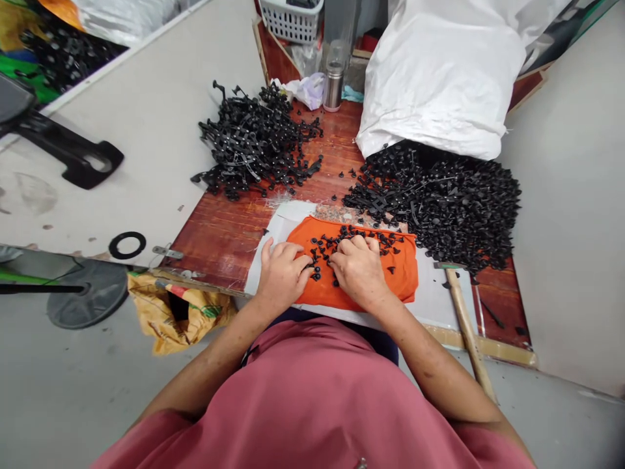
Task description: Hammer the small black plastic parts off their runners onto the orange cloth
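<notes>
An orange cloth (312, 298) lies flat in front of me, with several small black mushroom-shaped plastic pieces (391, 270) scattered over it. At the cloth's left side my left hand (282, 272) is closed, thumb and forefinger together at a small black plastic piece (307, 264). My right hand (359, 268) bends over the middle of the cloth, fingers curled down among the pieces. Its fingertips are mostly hidden, so what they pinch cannot be made out. More black pieces lie just beyond the right knuckles.
A large black heap (469, 208) spills from a white sack (439, 71) at the right. Another pile of black branched parts (254, 140) stands at back left. A hammer (463, 319) lies at the right edge. Behind are a metal flask (333, 85) and white basket (293, 23).
</notes>
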### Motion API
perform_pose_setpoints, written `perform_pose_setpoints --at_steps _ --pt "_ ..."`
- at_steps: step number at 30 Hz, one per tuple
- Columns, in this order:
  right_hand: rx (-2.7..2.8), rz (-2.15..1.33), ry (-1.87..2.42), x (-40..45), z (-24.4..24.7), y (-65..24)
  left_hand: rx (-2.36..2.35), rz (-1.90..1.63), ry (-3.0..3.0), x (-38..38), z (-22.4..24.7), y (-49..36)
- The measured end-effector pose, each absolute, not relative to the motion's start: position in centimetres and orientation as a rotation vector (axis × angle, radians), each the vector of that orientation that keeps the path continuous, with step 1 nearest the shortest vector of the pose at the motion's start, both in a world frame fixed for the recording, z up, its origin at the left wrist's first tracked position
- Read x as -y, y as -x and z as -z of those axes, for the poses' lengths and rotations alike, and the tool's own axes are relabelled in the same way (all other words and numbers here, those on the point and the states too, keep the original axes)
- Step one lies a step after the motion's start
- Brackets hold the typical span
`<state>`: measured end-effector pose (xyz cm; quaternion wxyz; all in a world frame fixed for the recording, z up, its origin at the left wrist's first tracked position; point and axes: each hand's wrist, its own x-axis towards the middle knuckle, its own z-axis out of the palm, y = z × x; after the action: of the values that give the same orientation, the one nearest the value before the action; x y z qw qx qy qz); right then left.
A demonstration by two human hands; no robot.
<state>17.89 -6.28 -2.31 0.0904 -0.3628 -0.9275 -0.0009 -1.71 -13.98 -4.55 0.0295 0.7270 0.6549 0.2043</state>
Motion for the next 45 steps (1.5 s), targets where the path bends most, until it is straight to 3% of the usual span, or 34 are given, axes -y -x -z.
perform_pose_setpoints --at_steps 9,16,26,39,45 --pt "2.892 0.034 0.995 7.0 0.8 -17.3 -2.007 -0.727 -2.238 15.7 4.8 0.6" --pt "2.827 -0.023 0.876 7.1 2.3 -16.2 -2.088 -0.772 -2.062 16.9 5.6 0.5" --pt "2.79 -0.028 0.999 6.9 1.6 -16.8 -2.243 -0.919 -2.008 16.6 5.4 2.5" --pt "2.826 0.073 0.895 5.3 2.8 -14.7 -2.182 -0.761 -2.125 14.4 5.3 3.7" --pt "2.833 -0.068 0.952 5.6 1.9 -16.5 -1.984 -0.711 -2.229 14.4 5.2 3.3"
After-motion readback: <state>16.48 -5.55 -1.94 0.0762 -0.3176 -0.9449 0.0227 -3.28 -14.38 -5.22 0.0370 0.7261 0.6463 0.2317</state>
